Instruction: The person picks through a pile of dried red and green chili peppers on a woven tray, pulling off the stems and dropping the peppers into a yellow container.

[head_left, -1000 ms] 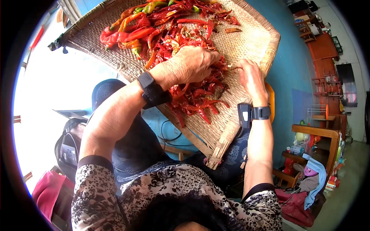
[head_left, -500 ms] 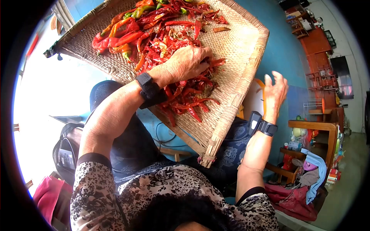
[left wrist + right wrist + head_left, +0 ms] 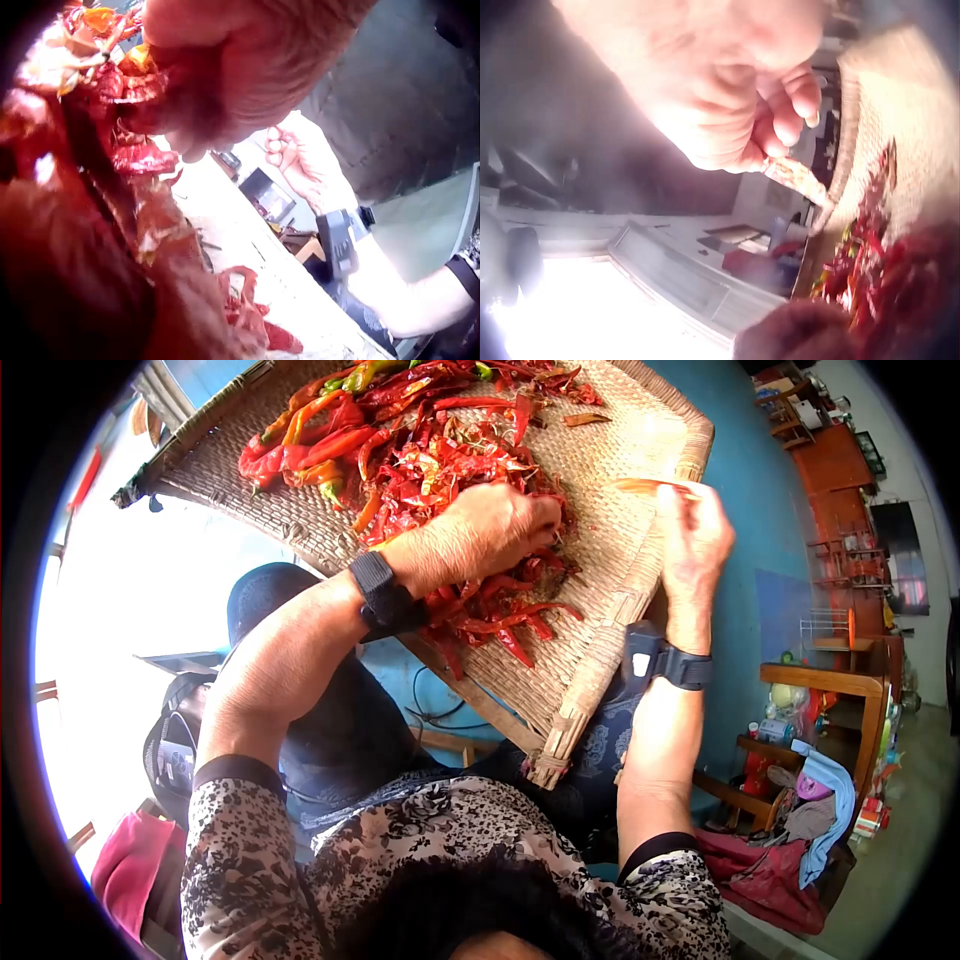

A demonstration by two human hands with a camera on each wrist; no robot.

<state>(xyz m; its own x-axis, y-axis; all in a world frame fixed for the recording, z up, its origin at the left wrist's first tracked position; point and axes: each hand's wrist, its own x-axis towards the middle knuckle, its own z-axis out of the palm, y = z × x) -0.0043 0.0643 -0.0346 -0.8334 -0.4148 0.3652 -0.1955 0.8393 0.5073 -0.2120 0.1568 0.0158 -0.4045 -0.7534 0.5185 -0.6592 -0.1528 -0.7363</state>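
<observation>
On a woven tray (image 3: 640,455) lies a heap of dried red chili peppers (image 3: 440,465), with shiny red, orange and green peppers (image 3: 330,445) at the far left. My left hand (image 3: 490,530) is low over the heap, fingers curled round red chili peppers (image 3: 142,82); the palm and fingers hide most of what it grips. Above the tray's right rim, my right hand (image 3: 695,540) pinches a slender, pale orange dried chili pepper (image 3: 650,484) between thumb and fingers. In the right wrist view this pepper (image 3: 799,178) points away from the fingertips.
A lone brownish dried pepper (image 3: 586,420) lies apart on the tray. The tray's near corner (image 3: 550,760) rests close to the person's lap. A blue wall (image 3: 740,510) stands to the right, and a wooden chair (image 3: 820,680) with clothes on it is at the lower right.
My right hand left the heap, swung out right past the rim with spread fingers, then came back up over the rim with a pale pepper. The left hand stayed at the heap.
</observation>
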